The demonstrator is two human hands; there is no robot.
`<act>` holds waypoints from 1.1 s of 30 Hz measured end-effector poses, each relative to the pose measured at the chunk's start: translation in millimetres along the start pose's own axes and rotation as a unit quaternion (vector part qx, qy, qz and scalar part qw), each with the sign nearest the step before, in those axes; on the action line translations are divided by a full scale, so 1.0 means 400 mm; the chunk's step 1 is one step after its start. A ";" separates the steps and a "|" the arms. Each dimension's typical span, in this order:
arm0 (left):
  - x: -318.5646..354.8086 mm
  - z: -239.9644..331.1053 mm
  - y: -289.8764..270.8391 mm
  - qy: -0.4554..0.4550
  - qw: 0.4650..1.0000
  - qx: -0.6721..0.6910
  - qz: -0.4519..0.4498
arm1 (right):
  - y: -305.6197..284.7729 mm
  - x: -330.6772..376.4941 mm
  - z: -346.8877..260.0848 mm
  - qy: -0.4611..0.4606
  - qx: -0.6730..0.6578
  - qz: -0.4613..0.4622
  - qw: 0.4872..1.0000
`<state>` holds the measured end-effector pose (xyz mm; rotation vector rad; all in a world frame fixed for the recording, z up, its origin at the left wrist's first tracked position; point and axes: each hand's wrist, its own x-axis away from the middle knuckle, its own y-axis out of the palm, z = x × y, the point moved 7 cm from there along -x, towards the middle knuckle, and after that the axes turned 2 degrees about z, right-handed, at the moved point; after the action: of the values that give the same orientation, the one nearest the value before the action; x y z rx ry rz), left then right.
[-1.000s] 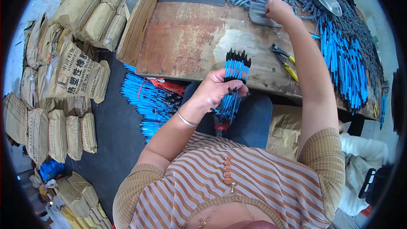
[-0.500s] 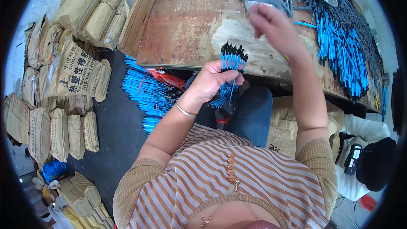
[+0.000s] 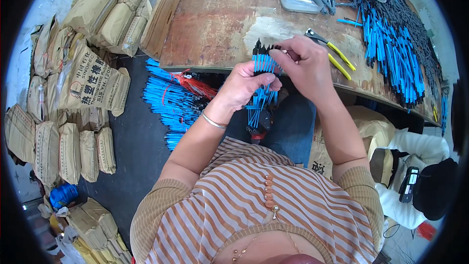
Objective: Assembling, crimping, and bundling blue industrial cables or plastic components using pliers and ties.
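Holding a bundle [image 3: 260,93] of blue sticks with black tips upright in my left hand [image 3: 244,85], fingers wrapped tight around the middle, just off the near edge of the surface [image 3: 220,24]. My right hand [image 3: 305,66] is at the top of it, fingertips pinching the tips. Pliers [image 3: 332,54] with yellow handles lie just past that hand, more blue sticks [image 3: 391,54] piled to the right, and another heap [image 3: 168,102] on the floor next to the paper sacks [image 3: 93,78].

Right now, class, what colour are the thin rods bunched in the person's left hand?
Bright blue with black tips, seen in the head view: the bundle of rods in the left hand.
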<state>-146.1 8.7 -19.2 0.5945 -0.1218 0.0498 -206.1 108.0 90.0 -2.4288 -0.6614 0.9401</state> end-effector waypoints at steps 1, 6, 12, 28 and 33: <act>-0.001 0.000 -0.001 0.001 1.000 -0.001 0.000 | -0.002 0.003 -0.001 -0.001 0.000 0.000 1.000; -0.015 -0.004 -0.016 0.021 0.999 0.020 0.016 | -0.058 0.041 0.076 0.175 -0.138 0.079 0.972; -0.018 0.000 -0.017 0.023 1.000 0.009 0.013 | -0.058 0.066 0.025 0.073 0.071 -0.012 0.995; -0.024 -0.006 -0.004 0.018 1.000 0.003 0.017 | -0.061 0.046 -0.019 -0.040 0.204 0.110 0.972; -0.025 -0.004 -0.003 0.017 1.000 0.005 0.013 | -0.057 0.041 0.005 -0.024 0.165 0.102 0.981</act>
<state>-155.8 8.5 -22.4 0.6021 -0.0968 0.0846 -202.8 135.6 93.3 -2.2088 -0.2464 1.0957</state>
